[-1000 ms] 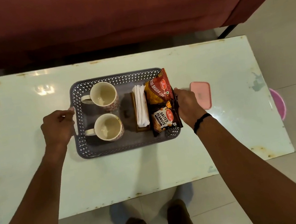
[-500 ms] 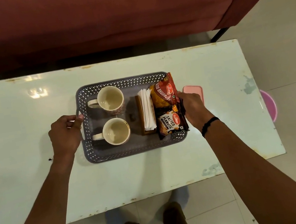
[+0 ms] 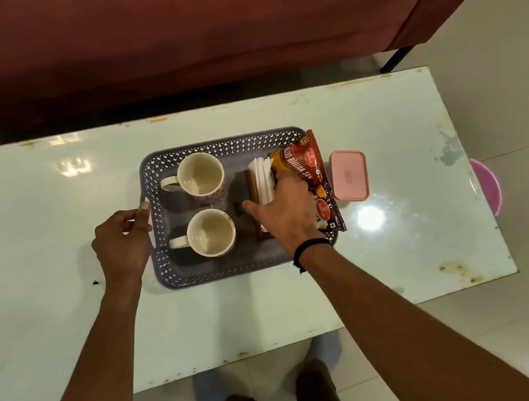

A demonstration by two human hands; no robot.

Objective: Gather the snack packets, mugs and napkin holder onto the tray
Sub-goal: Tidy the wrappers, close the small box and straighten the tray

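A grey perforated tray lies mid-table. Two cream mugs stand in its left half, one at the back and one at the front. A wooden napkin holder with white napkins stands to their right. A red snack packet leans on the tray's right rim, above a dark peanut packet that is partly hidden. My left hand grips the tray's left handle. My right hand reaches over the napkin holder, thumb on its left side and fingers between the napkins and the red packet.
A pink lidded box lies on the pale table just right of the tray. A dark red sofa runs along the far edge. A pink round object sits on the floor past the right end.
My right hand has left the tray's right edge and moved left over the napkin holder, now covering most of the peanut packet. My left hand stays on the left handle.
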